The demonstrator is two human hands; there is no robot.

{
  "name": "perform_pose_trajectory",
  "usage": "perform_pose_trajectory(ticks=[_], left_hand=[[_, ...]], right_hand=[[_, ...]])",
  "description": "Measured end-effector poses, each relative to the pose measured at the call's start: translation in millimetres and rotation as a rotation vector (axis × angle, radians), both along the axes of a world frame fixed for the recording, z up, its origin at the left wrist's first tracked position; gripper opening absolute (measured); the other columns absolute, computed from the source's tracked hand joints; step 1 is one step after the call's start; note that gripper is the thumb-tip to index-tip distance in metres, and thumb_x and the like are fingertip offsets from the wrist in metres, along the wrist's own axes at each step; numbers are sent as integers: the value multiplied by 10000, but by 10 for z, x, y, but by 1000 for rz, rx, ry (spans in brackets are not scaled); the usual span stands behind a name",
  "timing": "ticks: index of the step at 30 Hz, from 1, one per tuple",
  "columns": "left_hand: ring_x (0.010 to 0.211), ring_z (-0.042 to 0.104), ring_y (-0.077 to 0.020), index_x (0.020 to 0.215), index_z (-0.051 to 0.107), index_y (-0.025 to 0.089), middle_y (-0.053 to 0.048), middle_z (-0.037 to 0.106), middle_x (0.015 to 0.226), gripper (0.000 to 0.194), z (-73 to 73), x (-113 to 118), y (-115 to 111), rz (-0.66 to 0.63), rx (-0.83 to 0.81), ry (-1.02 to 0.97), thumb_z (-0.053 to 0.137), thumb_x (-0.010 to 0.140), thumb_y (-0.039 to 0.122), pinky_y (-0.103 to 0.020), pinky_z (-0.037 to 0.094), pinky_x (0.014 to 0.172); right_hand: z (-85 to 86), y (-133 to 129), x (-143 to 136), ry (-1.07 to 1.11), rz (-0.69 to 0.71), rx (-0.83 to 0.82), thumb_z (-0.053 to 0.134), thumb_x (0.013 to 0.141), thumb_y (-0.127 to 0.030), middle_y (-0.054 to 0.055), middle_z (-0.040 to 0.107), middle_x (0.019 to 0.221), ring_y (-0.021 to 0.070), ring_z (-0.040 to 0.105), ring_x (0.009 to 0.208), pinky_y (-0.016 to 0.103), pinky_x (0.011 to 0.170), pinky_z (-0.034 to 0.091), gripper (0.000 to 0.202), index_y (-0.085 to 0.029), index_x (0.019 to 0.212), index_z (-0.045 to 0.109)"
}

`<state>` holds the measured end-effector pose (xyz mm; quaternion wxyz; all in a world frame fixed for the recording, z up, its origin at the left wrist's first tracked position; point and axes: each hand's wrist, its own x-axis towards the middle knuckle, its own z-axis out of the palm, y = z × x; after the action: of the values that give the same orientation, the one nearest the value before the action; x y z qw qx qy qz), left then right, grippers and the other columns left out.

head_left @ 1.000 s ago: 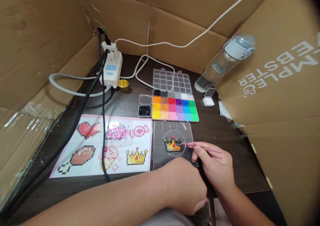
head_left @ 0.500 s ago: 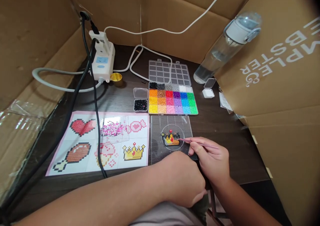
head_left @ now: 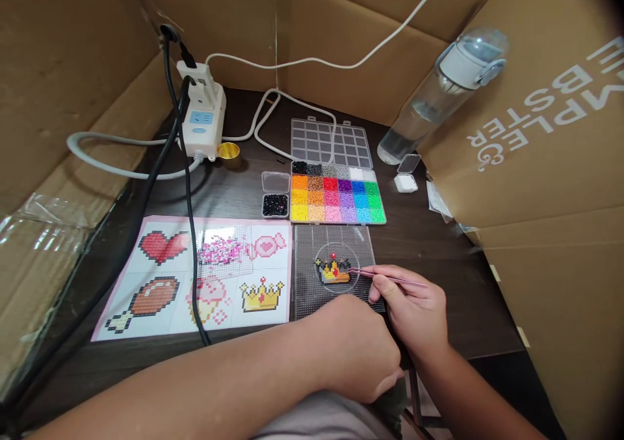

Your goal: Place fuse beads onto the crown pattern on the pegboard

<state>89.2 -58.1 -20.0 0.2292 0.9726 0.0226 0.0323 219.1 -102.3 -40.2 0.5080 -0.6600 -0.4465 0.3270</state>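
Note:
My right hand (head_left: 412, 303) pinches pink tweezers (head_left: 397, 277) between thumb and fingers. The tweezer tips reach the right part of a bead crown (head_left: 334, 272) in yellow, black and red; whether a bead is between them is too small to tell. The crown sits on a clear pegboard (head_left: 308, 300) with pegs. In front of the board, my left hand (head_left: 363, 342) is curled into a fist, its fingers turned under, so anything inside is hidden. Left of the board lies a pattern sheet (head_left: 151, 326) with a printed crown (head_left: 262, 295).
Behind the pegboard stand an open bead box (head_left: 337, 193) of many colours and a small box of black beads (head_left: 275, 205). A water bottle (head_left: 429, 108), a small white box (head_left: 405, 183), a gold cup (head_left: 229, 155) and a power strip (head_left: 202, 121) stand around. A black cable (head_left: 189, 219) crosses the sheet.
The tweezers have barely moved, their tips staying at the crown's right side. The view has shifted very slightly; my left fist has kept its place.

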Motion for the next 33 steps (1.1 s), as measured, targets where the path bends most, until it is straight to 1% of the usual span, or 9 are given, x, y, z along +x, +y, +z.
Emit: perform_pose_trajectory(ticks=[4,7,12,15,19,21,23,28,33], left_hand=[[469,563,-212,636,656,207,-1,639,577,292,17,-12,2,-6,-16,31,527,844,365,-342,306,364],[473,567,-204,662,656,208,7,649,600,308,38,-19,-3,-21,-23,80,489,862,373,-335,308,352],[523,608,-183,747,661,208,7,663,657,343,60,-6,38,-85,30,218,449,907,426,-285,303,336],[467,578,-161,732,636,193,9,646,639,198,26,14,79,-162,83,273,537,861,306,-258,277,311],[320,442,-111,625,588,166,13,580,511,167,-108,48,87,-148,35,272,600,783,219,-221,246,311],[279,379,-88,595,570,159,24,537,454,162,-170,63,77,-129,-10,254,620,748,184,-207,226,313],[266,364,-87,588,561,155,27,525,442,155,-189,70,70,-126,-31,275,613,734,160,-208,227,308],[317,449,-118,646,591,163,6,609,572,151,-72,66,86,-199,-34,356,556,792,181,-239,283,299],[321,438,-113,648,602,174,11,594,549,130,-19,48,91,-168,4,256,615,774,202,-233,234,280]], right_hand=[[10,21,13,77,-18,-4,659,825,-260,16,668,580,122,590,515,245,524,496,132,-181,868,756],[67,133,41,120,-32,27,672,816,-282,19,656,558,121,573,487,238,475,472,140,-182,868,756],[295,611,-19,114,89,80,700,788,-300,35,671,580,131,595,494,259,500,512,155,-164,837,754],[370,939,-160,141,103,60,716,761,-311,20,654,538,121,591,458,244,475,517,171,-151,814,746],[259,1208,-346,197,48,71,710,749,-327,13,654,543,113,595,442,237,463,526,223,-127,847,731],[171,1250,-400,206,23,74,705,748,-330,10,651,545,109,594,441,235,465,528,244,-115,862,724],[109,1256,-428,206,10,68,707,741,-327,6,648,541,107,593,442,233,465,529,253,-111,870,720],[71,1248,-449,192,10,52,708,728,-328,-3,642,526,102,578,428,232,440,516,239,-125,853,720],[56,1250,-445,209,5,56,715,722,-336,-6,638,526,104,571,429,239,428,519,259,-124,871,721]])
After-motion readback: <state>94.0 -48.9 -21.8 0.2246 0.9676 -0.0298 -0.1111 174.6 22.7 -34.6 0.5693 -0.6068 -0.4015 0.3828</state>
